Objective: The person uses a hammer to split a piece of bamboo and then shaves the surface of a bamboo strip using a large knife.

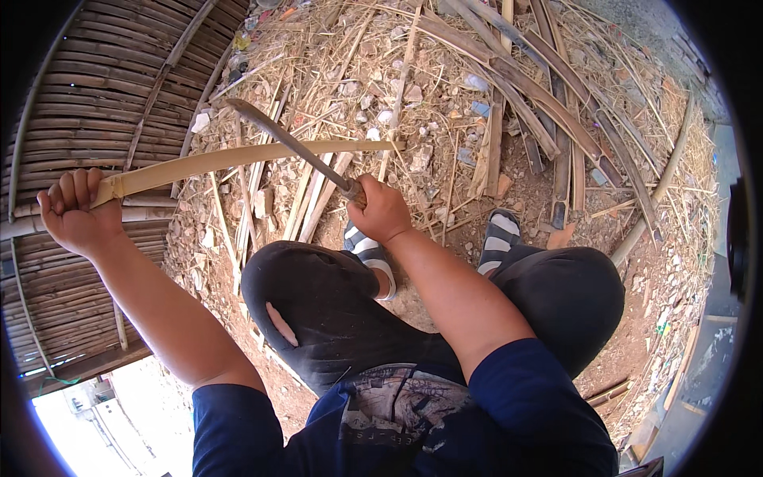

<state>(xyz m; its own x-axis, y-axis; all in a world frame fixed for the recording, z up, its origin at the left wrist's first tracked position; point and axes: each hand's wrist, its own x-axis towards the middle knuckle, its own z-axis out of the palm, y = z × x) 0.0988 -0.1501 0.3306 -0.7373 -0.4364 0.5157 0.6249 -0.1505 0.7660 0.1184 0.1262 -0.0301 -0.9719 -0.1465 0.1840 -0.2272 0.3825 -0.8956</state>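
Note:
At the left, my left hand [82, 211] is closed around one end of a pale split bamboo strip [230, 158]. The strip bends gently and runs out to the right, across the ground in front of me. My right hand [379, 208] grips the handle of a long-bladed knife [290, 143] near the middle. Its dark blade points up and to the left and crosses the bamboo strip. Whether blade and strip touch I cannot tell. Both my knees are bent, and the right hand is above the gap between them.
Split bamboo lengths [548, 103] lie piled at the far right. Shavings, stones and thin offcuts [318, 195] cover the ground ahead. A bamboo slat wall [103, 87] rises close on the left. My sandalled feet [499, 238] stand among the litter.

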